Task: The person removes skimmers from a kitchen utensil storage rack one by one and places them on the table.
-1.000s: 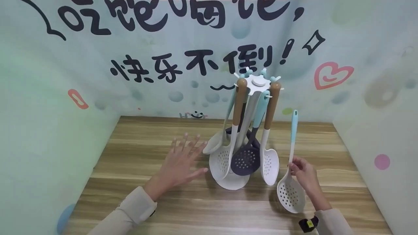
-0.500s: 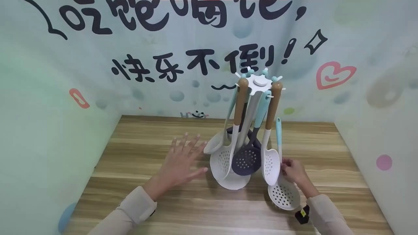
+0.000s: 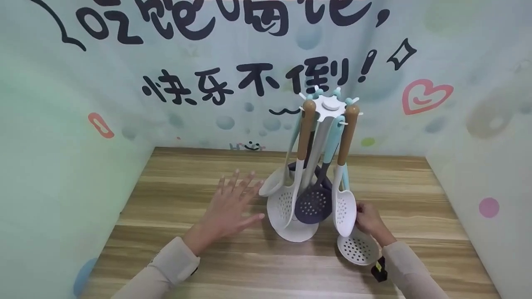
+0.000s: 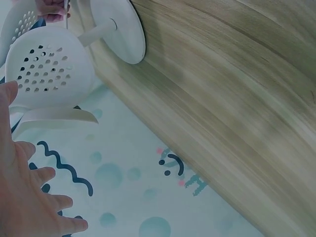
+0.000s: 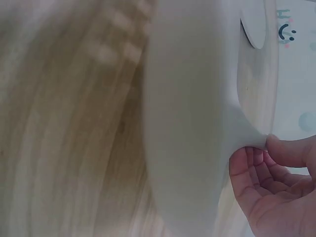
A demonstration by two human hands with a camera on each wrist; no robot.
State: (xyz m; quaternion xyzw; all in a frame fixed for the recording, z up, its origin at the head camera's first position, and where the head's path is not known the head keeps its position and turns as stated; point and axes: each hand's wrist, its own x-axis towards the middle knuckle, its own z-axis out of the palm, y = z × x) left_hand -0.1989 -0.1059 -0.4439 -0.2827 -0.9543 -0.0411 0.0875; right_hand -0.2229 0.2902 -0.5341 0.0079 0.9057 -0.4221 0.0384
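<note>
Pinches the pale skimmer (image 3: 358,248) between the thumb and curled fingers of the right hand (image 3: 370,220), at the narrow neck just above the perforated head. Holds it toward the front of the desk (image 3: 166,199), nearer the right edge than the left, with the head low. Leans the light blue handle (image 3: 345,178) toward the back edge, partly hidden behind a white slotted spoon (image 3: 345,214) with a brown grip. Cannot tell contact from gap between skimmer and spoon, nor between skimmer and wood.

Has the left hand (image 3: 228,207) released, fingers straight and fanned, back of the hand upward, just beside the utensil rack (image 3: 329,106), toward the desk's left edge. Points the fingertips toward the back edge and the thumb toward the rack. Cannot tell whether touching the nearby pale ladle (image 3: 271,182) or only close to it.

Has the rack standing upright between both hands, near the middle of the desk, on a round white base (image 3: 297,235). Shows, hung there besides ladle and spoon, a dark perforated turner (image 3: 314,205) and a second slotted spoon (image 3: 286,203), also brown-gripped.

Wears pale sleeves (image 3: 415,270), with a black device (image 3: 379,270) at the right wrist. Faces a patterned cloth (image 3: 199,128) rising behind the back edge.
</note>
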